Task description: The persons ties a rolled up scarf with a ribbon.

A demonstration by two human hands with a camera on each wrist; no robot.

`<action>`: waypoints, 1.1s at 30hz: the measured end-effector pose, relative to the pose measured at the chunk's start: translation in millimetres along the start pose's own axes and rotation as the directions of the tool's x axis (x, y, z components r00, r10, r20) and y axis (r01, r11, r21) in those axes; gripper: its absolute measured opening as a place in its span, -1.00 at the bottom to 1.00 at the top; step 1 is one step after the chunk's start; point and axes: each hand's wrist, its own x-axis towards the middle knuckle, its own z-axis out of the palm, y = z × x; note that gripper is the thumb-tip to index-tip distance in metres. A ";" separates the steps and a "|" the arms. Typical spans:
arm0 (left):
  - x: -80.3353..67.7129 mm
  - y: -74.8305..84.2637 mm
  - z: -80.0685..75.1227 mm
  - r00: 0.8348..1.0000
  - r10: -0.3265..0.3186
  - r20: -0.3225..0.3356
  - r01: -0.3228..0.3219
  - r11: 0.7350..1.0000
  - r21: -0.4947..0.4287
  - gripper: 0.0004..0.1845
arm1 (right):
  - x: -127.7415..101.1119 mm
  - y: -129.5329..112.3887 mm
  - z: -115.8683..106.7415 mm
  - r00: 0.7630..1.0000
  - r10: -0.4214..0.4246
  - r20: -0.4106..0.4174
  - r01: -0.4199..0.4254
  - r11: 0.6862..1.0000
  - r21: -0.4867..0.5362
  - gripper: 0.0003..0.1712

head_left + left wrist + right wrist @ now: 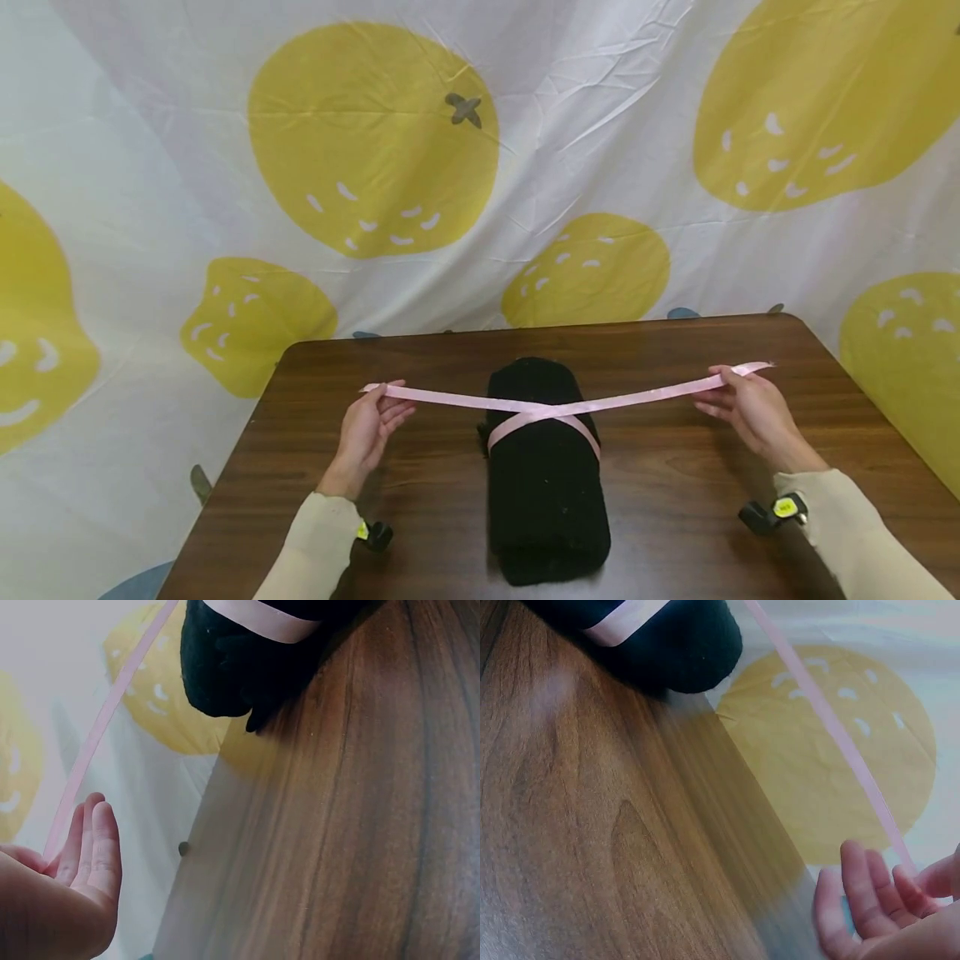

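A rolled-up bundle of black fabric [551,500] lies lengthwise on the table, with a pink ribbon [630,399] wrapped around its far half. The two ribbon ends cross over on top of the bundle and stretch out to either side. My left hand [367,429] pinches one end between thumb and index finger, the other fingers extended. On the opposite side my right hand [757,412] pinches the other end, a short tail sticking out past the thumb. Both wrist views show the ribbon taut and the band around the black bundle [225,675]. The bundle's underside is hidden.
The brown wooden table [675,533] has rounded far corners. Behind it hangs a white cloth [585,125] printed with yellow fruit. A black strap with a yellow tag [785,507] is on my right wrist, and a similar one [372,533] is on the left.
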 end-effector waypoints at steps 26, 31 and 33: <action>11.8 -15.7 -21.6 0.991 -0.128 -0.046 0.129 0.991 0.023 -0.58 | -0.4 9.1 -17.9 0.991 0.106 -0.077 -0.109 0.993 -0.046 -0.79; 12.5 -17.3 -24.1 0.991 -0.128 -0.041 0.129 0.991 0.019 -0.59 | -2.3 9.2 -21.5 0.992 0.112 -0.064 -0.117 0.989 -0.090 -0.81; 12.4 -18.2 -25.0 0.990 -0.136 -0.046 0.136 0.991 0.013 -0.58 | -2.9 9.9 -22.9 0.993 0.100 -0.067 -0.108 0.985 -0.131 -0.81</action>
